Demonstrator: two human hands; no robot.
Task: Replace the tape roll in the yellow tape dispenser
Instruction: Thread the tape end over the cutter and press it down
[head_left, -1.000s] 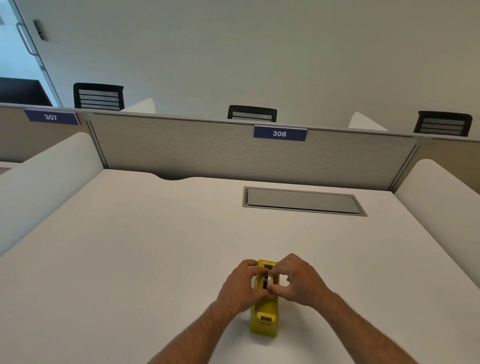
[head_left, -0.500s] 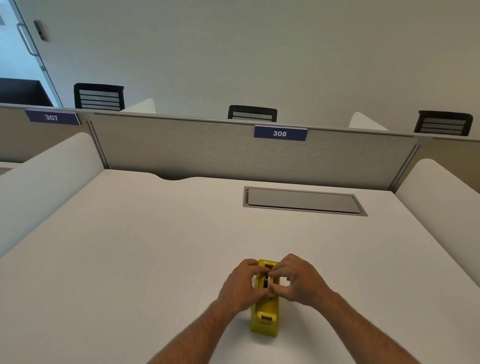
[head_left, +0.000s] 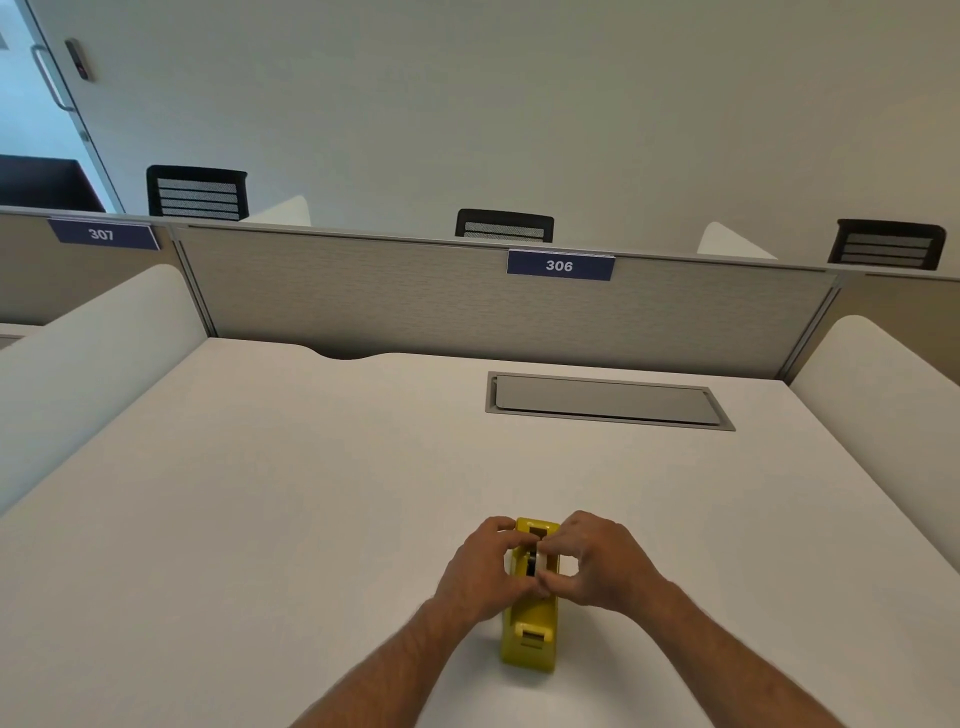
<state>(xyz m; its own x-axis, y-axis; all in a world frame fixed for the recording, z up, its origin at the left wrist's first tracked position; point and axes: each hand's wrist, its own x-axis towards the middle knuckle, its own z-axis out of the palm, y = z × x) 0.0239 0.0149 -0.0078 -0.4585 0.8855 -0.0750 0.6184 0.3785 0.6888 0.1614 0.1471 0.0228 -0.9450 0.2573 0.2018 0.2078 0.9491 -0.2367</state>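
Seating tape roll (head_left: 546, 560) in yellow dispenser (head_left: 530, 631) near tabletop's (head_left: 311, 493) front edge w/ left hand (head_left: 485, 569) & right hand (head_left: 592, 564) both pinching it; prob mid-task, threading left.

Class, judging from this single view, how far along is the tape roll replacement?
Done: nothing clearly finished. In hand: left hand and right hand both grip the clear tape roll at the yellow plastic tape dispenser on the white desk. Left: whether it is seated cannot be told.

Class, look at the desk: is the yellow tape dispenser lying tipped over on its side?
No, the yellow tape dispenser stands upright on the desk between both hands.
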